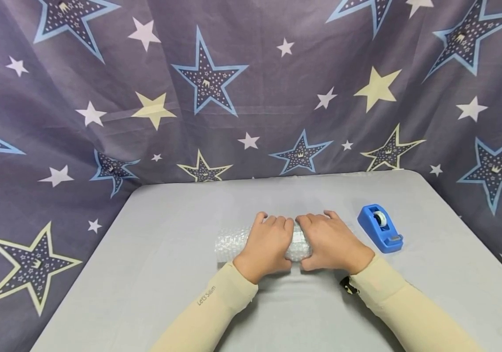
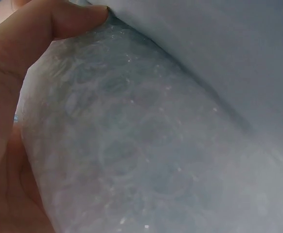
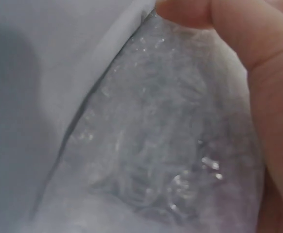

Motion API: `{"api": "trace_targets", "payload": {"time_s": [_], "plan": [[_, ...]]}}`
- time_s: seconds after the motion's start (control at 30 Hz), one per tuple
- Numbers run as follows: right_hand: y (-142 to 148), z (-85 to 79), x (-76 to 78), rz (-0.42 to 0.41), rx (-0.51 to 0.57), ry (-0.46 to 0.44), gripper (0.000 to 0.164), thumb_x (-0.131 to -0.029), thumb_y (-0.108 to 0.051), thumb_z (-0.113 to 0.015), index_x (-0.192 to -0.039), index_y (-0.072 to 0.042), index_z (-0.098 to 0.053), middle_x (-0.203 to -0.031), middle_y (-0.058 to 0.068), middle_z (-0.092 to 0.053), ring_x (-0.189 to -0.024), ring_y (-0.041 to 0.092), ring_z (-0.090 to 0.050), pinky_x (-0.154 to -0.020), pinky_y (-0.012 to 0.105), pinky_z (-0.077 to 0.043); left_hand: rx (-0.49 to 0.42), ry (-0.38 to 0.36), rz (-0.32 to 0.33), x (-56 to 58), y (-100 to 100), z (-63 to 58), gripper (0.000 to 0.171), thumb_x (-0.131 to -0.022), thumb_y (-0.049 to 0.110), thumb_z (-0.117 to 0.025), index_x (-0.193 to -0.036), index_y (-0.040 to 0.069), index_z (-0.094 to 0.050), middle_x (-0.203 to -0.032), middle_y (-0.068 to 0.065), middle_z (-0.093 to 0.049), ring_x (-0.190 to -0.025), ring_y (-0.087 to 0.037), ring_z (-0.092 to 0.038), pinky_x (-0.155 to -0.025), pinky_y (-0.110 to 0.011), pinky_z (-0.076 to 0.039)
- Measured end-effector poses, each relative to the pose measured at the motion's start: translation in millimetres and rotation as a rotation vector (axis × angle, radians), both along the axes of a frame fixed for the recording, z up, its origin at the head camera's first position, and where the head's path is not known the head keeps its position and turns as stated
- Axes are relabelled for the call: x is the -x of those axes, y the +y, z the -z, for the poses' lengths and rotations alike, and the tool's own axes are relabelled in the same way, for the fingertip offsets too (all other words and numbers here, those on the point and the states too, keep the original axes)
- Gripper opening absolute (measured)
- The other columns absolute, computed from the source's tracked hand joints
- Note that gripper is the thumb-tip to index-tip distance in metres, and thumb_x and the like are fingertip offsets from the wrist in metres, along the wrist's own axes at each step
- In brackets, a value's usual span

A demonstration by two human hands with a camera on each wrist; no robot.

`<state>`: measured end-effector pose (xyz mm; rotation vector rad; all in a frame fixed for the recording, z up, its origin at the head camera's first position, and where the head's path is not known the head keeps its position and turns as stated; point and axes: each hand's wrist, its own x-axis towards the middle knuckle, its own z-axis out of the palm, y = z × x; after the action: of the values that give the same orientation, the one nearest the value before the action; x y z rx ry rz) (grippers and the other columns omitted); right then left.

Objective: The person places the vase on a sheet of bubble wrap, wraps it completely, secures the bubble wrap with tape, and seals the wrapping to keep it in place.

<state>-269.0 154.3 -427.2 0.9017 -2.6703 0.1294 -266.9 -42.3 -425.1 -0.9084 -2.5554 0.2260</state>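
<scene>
A roll of clear bubble wrap (image 1: 230, 243) lies crosswise on the table, in the middle of the head view. My left hand (image 1: 270, 244) grips it left of centre, fingers over the top and thumb on the near side. Close beside it, my right hand (image 1: 331, 243) grips the roll's right part in the same way. In the left wrist view the thumb presses along the bubble wrap (image 2: 136, 136). The right wrist view shows the other thumb on the bubble wrap (image 3: 156, 131), near where it meets the table. Whatever the roll may contain cannot be made out.
A blue tape dispenser (image 1: 379, 230) with a roll of clear tape stands to the right of my right hand. The light grey table (image 1: 154, 230) has rounded far corners. A dark curtain with stars (image 1: 260, 88) hangs behind and beside it.
</scene>
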Motion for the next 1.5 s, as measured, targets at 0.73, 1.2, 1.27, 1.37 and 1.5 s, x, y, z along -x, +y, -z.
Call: {"api": "trace_targets", "payload": {"time_s": [0.73,1.2,1.27,1.37,1.5], "plan": [[-5.5,4.4,-3.8,-0.034,-0.033,0.092,0.087,-0.051,-0.054,-0.085,-0.122,-0.011,-0.062,-0.110,0.003,-0.067,-0.102,0.025,-0.067,-0.099,0.057,-0.048,-0.057,-0.126,-0.007,2.1,-5.6,-0.3,0.066,-0.054,0.054,-0.086,-0.102,0.015,-0.065,-0.083,0.004,-0.065,-0.071,-0.017,-0.062,-0.085,-0.046,-0.040],[-7.6,6.1,-2.2,-0.026,-0.037,0.112,0.083,-0.052,-0.057,-0.084,-0.117,-0.011,-0.062,-0.104,0.003,-0.069,-0.095,0.024,-0.068,-0.095,0.052,-0.049,-0.044,-0.152,-0.026,-0.2,-6.7,-5.5,0.073,-0.056,0.054,-0.086,-0.111,0.012,-0.066,-0.092,0.002,-0.066,-0.081,-0.019,-0.063,-0.092,-0.052,-0.042],[-7.5,5.6,-1.8,-0.025,-0.033,0.114,0.082,-0.053,-0.058,-0.083,-0.116,-0.011,-0.063,-0.103,0.003,-0.070,-0.094,0.024,-0.068,-0.094,0.052,-0.050,-0.023,-0.132,-0.033,-0.2,-6.6,-5.6,0.077,-0.055,0.057,-0.086,-0.114,0.012,-0.064,-0.095,0.002,-0.066,-0.086,-0.021,-0.063,-0.094,-0.053,-0.042],[-7.0,4.4,-1.6,-0.022,-0.027,0.101,0.079,-0.053,-0.058,-0.082,-0.114,-0.011,-0.063,-0.100,0.001,-0.069,-0.091,0.021,-0.068,-0.092,0.053,-0.051,0.012,-0.101,-0.053,0.4,-6.4,-4.8,0.085,-0.052,0.063,-0.085,-0.115,0.012,-0.061,-0.099,0.001,-0.064,-0.092,-0.023,-0.062,-0.094,-0.052,-0.041],[-5.6,2.0,-1.8,-0.019,-0.015,0.064,0.076,-0.052,-0.056,-0.082,-0.111,-0.012,-0.063,-0.095,-0.002,-0.068,-0.087,0.016,-0.066,-0.091,0.054,-0.051,0.038,-0.079,-0.070,1.2,-6.2,-3.5,0.091,-0.049,0.068,-0.086,-0.115,0.012,-0.057,-0.100,0.000,-0.061,-0.095,-0.023,-0.061,-0.094,-0.052,-0.041]]}}
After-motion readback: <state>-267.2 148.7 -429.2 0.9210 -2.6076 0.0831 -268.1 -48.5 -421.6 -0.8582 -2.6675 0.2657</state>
